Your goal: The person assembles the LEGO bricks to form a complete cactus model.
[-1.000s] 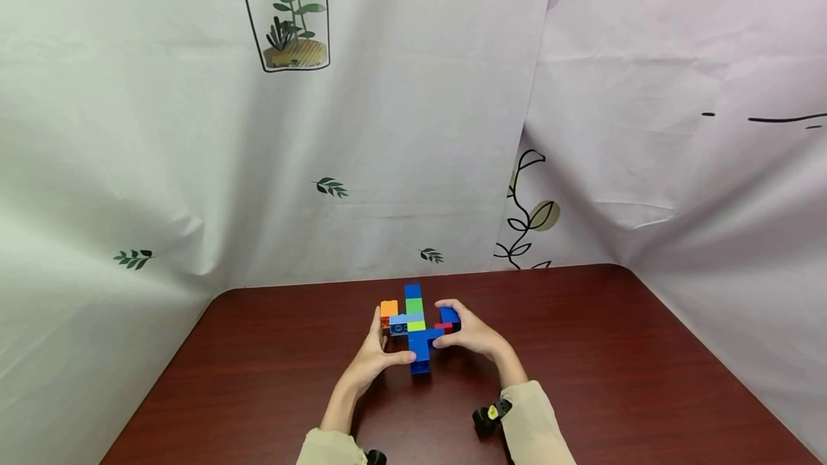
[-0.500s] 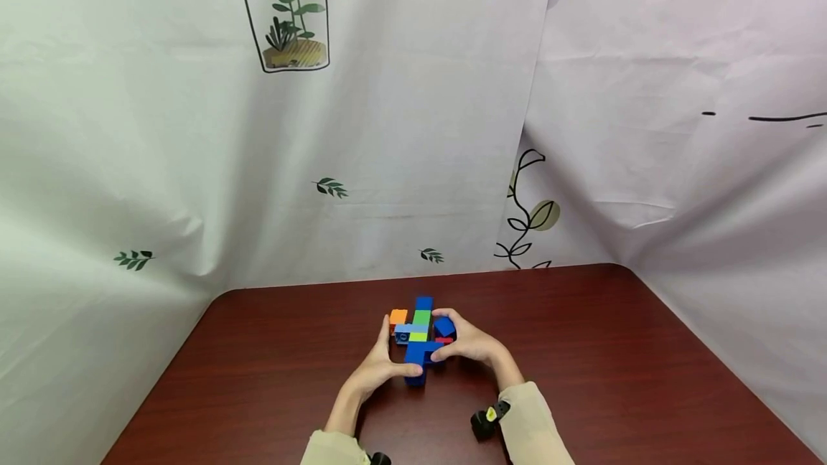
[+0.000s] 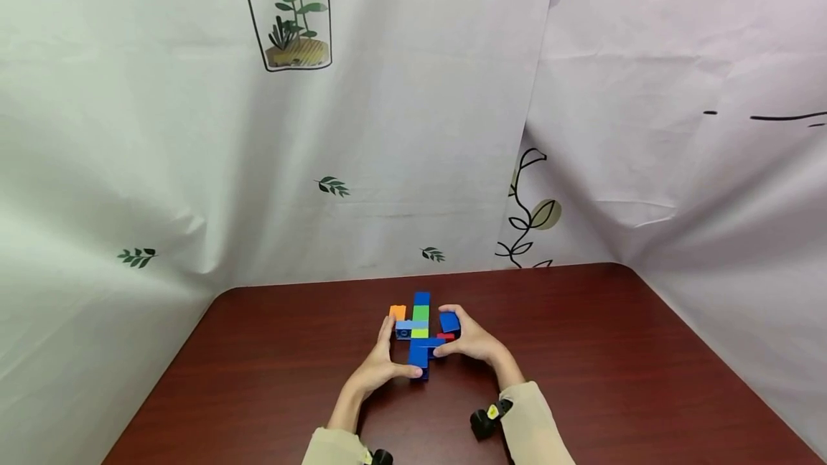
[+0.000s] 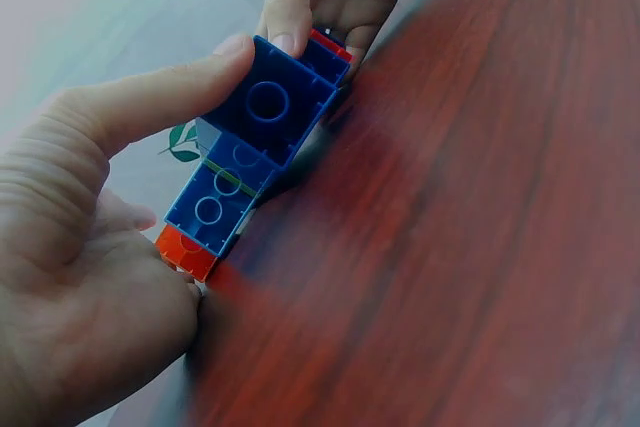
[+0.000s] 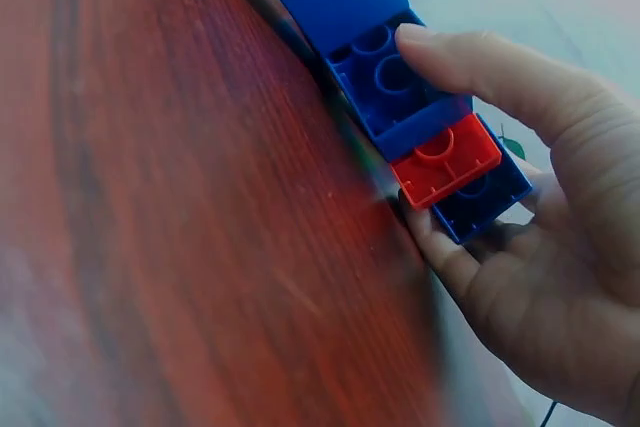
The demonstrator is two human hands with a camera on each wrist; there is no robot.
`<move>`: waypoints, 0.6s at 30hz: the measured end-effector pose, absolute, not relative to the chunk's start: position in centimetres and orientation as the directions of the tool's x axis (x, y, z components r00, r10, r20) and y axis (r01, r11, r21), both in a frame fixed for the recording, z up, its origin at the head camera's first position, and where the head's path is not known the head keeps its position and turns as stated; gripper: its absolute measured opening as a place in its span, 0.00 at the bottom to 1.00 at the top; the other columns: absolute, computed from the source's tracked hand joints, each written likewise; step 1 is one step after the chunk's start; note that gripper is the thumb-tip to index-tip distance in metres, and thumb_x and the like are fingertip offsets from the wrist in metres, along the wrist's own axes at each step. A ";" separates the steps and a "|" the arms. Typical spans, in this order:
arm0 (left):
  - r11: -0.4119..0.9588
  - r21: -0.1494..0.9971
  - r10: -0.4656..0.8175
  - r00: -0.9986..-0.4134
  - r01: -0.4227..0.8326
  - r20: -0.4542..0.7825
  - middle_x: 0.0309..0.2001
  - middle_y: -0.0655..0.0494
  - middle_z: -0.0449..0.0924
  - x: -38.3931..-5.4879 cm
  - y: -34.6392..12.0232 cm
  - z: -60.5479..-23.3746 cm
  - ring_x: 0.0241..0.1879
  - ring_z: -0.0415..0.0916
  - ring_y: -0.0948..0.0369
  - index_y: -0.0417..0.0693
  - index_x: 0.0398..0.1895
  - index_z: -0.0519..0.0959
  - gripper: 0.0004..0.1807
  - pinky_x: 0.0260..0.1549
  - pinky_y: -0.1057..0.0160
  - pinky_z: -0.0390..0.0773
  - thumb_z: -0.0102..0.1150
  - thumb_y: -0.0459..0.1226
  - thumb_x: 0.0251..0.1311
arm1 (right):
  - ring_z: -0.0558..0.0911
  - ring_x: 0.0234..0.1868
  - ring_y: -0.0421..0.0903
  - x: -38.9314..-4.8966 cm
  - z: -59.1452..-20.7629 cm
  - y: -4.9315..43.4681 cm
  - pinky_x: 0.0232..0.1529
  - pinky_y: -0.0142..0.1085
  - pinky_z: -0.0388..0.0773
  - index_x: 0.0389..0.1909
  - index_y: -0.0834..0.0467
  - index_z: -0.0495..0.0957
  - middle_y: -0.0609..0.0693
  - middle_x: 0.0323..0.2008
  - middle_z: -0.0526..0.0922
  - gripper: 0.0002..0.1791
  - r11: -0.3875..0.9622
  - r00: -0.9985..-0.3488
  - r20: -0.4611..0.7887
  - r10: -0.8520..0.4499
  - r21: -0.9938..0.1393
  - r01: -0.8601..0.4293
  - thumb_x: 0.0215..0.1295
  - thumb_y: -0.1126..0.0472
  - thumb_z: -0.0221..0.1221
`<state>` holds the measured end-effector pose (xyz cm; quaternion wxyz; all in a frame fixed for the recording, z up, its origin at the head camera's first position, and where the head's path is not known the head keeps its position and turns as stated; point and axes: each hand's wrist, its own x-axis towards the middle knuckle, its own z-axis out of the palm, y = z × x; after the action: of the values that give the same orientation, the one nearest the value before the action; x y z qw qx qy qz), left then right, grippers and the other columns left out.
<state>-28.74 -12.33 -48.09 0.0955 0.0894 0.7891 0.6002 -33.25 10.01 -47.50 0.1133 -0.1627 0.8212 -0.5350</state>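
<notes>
A built shape of toy building bricks (image 3: 420,313) is held between both hands near the table's far side in the head view. Its long row runs blue, green, light blue, light green, blue. My left hand (image 3: 375,370) grips it, thumb on the near blue brick (image 4: 275,97) and fingers by the orange brick (image 3: 398,311). My right hand (image 3: 477,341) grips the other side, thumb on a blue brick (image 5: 385,72) beside a red brick (image 5: 445,159). Its fingers lie around the outer blue brick (image 3: 449,321). The bricks' hollow ends show in both wrist views.
The dark red-brown wooden table (image 3: 614,372) extends to both sides of the hands. Behind it hangs a pale printed cloth (image 3: 413,128). A small black device (image 3: 483,422) is strapped at the right wrist.
The brick shape has shifted slightly right and toward me. It tilted half a second ago and is straighter now. Both hands moved along with it, keeping their grip.
</notes>
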 end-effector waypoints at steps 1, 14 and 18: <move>0.265 0.964 0.253 -0.966 0.023 -0.046 0.78 0.39 0.26 -28.7 -12.3 -48.1 0.75 0.32 0.35 0.45 0.78 0.34 0.66 0.67 0.28 0.44 0.75 0.35 0.46 | 0.69 0.62 0.59 -33.3 -47.6 10.0 0.64 0.60 0.67 0.68 0.57 0.58 0.64 0.64 0.67 0.46 0.380 -0.923 -0.003 -0.384 -0.912 -0.156 0.50 0.59 0.73; 0.269 0.963 0.239 -0.970 0.019 -0.047 0.78 0.39 0.27 -28.9 -12.4 -48.1 0.75 0.33 0.34 0.44 0.78 0.40 0.61 0.66 0.26 0.44 0.74 0.35 0.48 | 0.75 0.52 0.50 -33.3 -47.8 10.1 0.57 0.51 0.76 0.64 0.60 0.64 0.60 0.56 0.76 0.42 0.395 -0.932 0.094 -0.350 -0.887 -0.238 0.50 0.56 0.74; 0.267 0.963 0.244 -0.969 0.027 -0.040 0.78 0.39 0.26 -28.8 -12.4 -48.1 0.75 0.33 0.33 0.48 0.78 0.43 0.59 0.64 0.24 0.44 0.74 0.35 0.48 | 0.76 0.49 0.48 -33.4 -48.0 10.1 0.54 0.47 0.78 0.64 0.60 0.64 0.60 0.55 0.76 0.41 0.373 -0.936 0.089 -0.341 -0.901 -0.222 0.52 0.54 0.73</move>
<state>-28.85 -12.36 -48.05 0.0905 0.0859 0.7907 0.5994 -33.42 10.05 -48.00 0.0558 -0.1701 0.8267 -0.5334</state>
